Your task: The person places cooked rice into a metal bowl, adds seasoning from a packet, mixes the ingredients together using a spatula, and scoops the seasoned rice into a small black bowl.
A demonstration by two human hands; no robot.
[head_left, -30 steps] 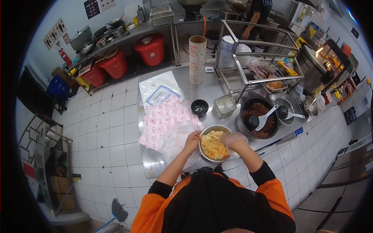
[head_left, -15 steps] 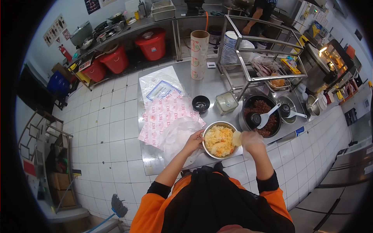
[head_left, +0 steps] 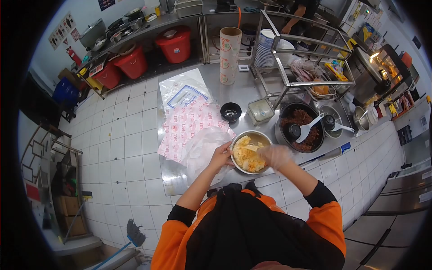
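Observation:
A round metal bowl (head_left: pixel 266 138) with yellow-orange rice (head_left: pixel 246 157) stands near the front edge of the steel table. My left hand (head_left: pixel 221 155) grips its left rim. Over the bowl's right side is my right hand (head_left: pixel 276 156), in a clear plastic glove, blurred by motion and closed round a pale spoon (head_left: pixel 250 147) whose flat end lies in the rice. Crumpled clear plastic (head_left: pixel 204 150) lies left of the bowl, on pink-printed paper (head_left: pixel 182 130). Behind the bowl are a small black bowl (head_left: pixel 231 112) and a square container (head_left: pixel 260 112).
On the right, a black pot (head_left: pixel 284 144) holds dark reddish food and a white paddle (head_left: pixel 310 128). A metal rack (head_left: pixel 315 84) and a tall printed roll (head_left: pixel 230 56) stand farther back. Another person's arm (head_left: pixel 293 20) shows beyond the rack. Red bins (head_left: pixel 174 46) are at the back left.
My right hand has moved from beside the bowl back over it, and the spoon has gone into the rice. The rice has shifted, baring some of the bowl's inside. My left hand still holds the rim.

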